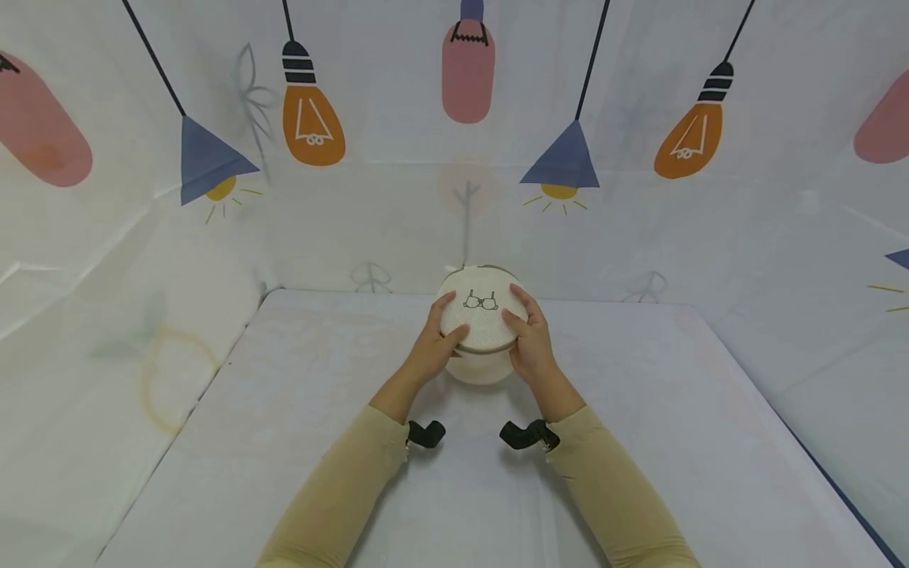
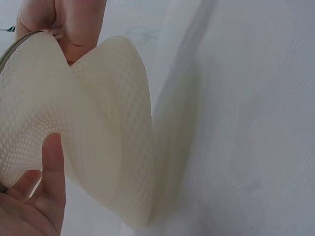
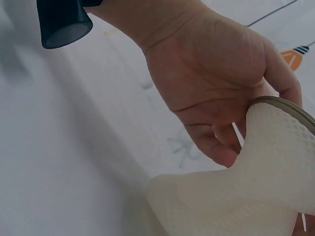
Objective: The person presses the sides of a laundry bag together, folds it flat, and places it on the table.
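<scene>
Both hands hold a round cream mesh laundry bag at the middle of the far part of the table. Its top face carries a thin dark line drawing, like a bra outline, and an olive-grey zipper edge runs round the rim. My left hand grips the left side, thumb on the top face. On the right side, my right hand grips the rim, its thumb also over the top. Seen in the left wrist view, the soft mesh body hangs folded below the rim, reaching close over the table.
A white-covered table spreads under the arms. Behind it rises a white cloth backdrop printed with lamps and bulbs, which also closes the left and right sides. Black wrist-worn pieces stick inward from the sleeves.
</scene>
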A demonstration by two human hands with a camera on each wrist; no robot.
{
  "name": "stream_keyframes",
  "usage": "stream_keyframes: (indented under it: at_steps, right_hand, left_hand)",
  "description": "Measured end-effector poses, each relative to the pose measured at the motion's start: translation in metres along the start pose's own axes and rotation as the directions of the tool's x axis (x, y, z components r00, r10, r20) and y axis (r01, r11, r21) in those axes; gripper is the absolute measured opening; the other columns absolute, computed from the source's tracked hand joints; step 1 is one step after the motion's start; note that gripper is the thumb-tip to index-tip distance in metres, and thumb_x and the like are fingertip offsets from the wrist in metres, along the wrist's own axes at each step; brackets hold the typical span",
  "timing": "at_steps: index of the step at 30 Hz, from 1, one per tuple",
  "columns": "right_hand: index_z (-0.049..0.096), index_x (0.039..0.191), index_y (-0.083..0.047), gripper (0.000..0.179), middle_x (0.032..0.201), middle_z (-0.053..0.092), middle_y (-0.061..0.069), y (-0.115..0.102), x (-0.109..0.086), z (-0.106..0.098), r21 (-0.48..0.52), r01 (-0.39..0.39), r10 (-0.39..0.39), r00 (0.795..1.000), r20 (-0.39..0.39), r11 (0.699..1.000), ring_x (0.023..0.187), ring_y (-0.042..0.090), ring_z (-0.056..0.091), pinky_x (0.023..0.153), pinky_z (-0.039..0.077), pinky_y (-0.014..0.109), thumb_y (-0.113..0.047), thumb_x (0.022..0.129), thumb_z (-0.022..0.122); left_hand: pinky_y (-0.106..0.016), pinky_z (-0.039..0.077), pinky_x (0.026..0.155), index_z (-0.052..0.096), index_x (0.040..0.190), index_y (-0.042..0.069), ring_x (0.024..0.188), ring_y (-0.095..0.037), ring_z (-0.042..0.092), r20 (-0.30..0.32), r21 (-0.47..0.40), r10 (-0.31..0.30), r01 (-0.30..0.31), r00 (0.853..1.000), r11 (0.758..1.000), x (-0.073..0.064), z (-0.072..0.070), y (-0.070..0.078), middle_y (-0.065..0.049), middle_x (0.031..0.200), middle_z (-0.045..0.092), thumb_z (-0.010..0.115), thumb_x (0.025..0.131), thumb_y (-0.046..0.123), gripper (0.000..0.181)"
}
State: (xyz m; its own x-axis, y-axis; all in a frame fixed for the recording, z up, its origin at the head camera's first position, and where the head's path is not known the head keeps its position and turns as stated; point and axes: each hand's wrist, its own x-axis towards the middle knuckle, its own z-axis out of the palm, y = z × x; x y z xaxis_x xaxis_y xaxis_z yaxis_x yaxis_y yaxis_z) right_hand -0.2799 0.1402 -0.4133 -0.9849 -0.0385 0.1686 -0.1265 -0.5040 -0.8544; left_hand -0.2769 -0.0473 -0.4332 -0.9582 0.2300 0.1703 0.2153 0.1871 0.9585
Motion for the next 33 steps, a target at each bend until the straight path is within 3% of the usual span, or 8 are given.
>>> stream_keyframes:
  at_steps: [1,4,10,17,21,25,29,33]
  right_hand:
    - [0.032,0.154,-0.005,0.054,0.163,0.025,0.007,0.000,0.000,0.000,-0.001,0.002,-0.002,1.000,0.003,1.000,0.145,0.026,0.034,0.106,0.043,0.026,0.007,0.103,0.044]
    - [0.032,0.154,-0.005,0.055,0.162,0.026,0.007,0.001,-0.001,0.001,0.000,0.003,-0.003,1.000,0.008,1.000,0.144,0.026,0.035,0.106,0.043,0.026,0.007,0.102,0.044]
    - [0.033,0.154,-0.006,0.054,0.163,0.025,0.007,0.003,-0.002,0.001,-0.016,-0.004,0.004,1.000,-0.005,1.000,0.145,0.026,0.034,0.107,0.042,0.026,0.006,0.103,0.044]
    - [0.034,0.154,-0.013,0.053,0.163,0.024,0.004,0.010,-0.002,-0.001,-0.147,-0.090,0.086,0.996,-0.028,0.985,0.143,0.023,0.037,0.104,0.043,0.021,-0.004,0.105,0.048]
    - [0.032,0.155,-0.019,0.053,0.163,0.023,0.003,0.012,-0.003,-0.003,-0.258,-0.119,0.121,0.993,-0.009,0.959,0.139,0.024,0.041,0.096,0.046,0.020,-0.012,0.106,0.050]
    - [0.030,0.156,-0.020,0.055,0.163,0.023,0.004,0.012,-0.004,-0.004,-0.327,-0.106,0.116,0.993,0.012,0.939,0.135,0.024,0.043,0.092,0.048,0.019,-0.015,0.106,0.051]
    - [0.029,0.157,-0.021,0.055,0.162,0.024,0.006,0.010,-0.005,-0.003,-0.391,-0.095,0.115,0.993,0.029,0.915,0.126,0.024,0.048,0.088,0.049,0.021,-0.016,0.106,0.051]
    - [0.023,0.158,-0.025,0.058,0.163,0.020,0.007,0.007,-0.007,0.000,-0.505,-0.091,0.135,0.990,0.051,0.858,0.112,0.021,0.053,0.083,0.050,0.025,-0.022,0.107,0.050]
  left_hand:
    - [-0.042,0.057,0.083,0.017,0.159,0.032,0.102,-0.034,0.063,0.011,-0.018,-0.001,0.001,1.000,1.000,0.000,0.000,0.000,-0.021,0.158,0.028,0.058,0.103,0.031,0.070]
    - [-0.038,0.059,0.075,0.014,0.159,0.032,0.090,-0.030,0.064,0.044,-0.072,0.000,0.003,0.999,0.997,-0.001,0.000,-0.002,-0.021,0.158,0.025,0.058,0.103,0.027,0.072]
    - [-0.037,0.058,0.080,0.013,0.160,0.032,0.098,-0.026,0.061,0.068,-0.205,-0.023,0.037,0.997,0.978,0.000,-0.001,-0.002,-0.015,0.161,0.018,0.058,0.101,0.019,0.075]
    - [-0.029,0.054,0.086,0.023,0.158,0.023,0.112,-0.028,0.056,-0.033,-0.361,0.020,-0.030,0.999,0.932,-0.002,0.001,0.002,-0.013,0.159,0.026,0.058,0.098,0.009,0.071]
    - [-0.035,0.046,0.102,0.029,0.156,0.018,0.130,-0.031,0.047,-0.095,-0.377,0.043,-0.076,0.995,0.923,-0.003,0.001,0.004,-0.012,0.159,0.028,0.059,0.096,0.005,0.069]
    - [-0.040,0.027,0.119,0.030,0.156,0.014,0.146,-0.028,0.030,-0.131,-0.359,0.051,-0.096,0.990,0.928,-0.002,-0.001,0.003,-0.011,0.162,0.025,0.059,0.095,0.002,0.068]
    - [-0.041,0.016,0.122,0.031,0.155,0.009,0.151,-0.027,0.020,-0.172,-0.336,0.065,-0.121,0.983,0.934,0.000,-0.002,0.003,-0.014,0.162,0.024,0.059,0.094,-0.001,0.067]
    - [-0.039,0.019,0.122,0.035,0.152,0.007,0.149,-0.027,0.024,-0.216,-0.357,0.085,-0.159,0.973,0.920,-0.001,-0.001,0.006,-0.015,0.160,0.029,0.058,0.094,-0.004,0.064]
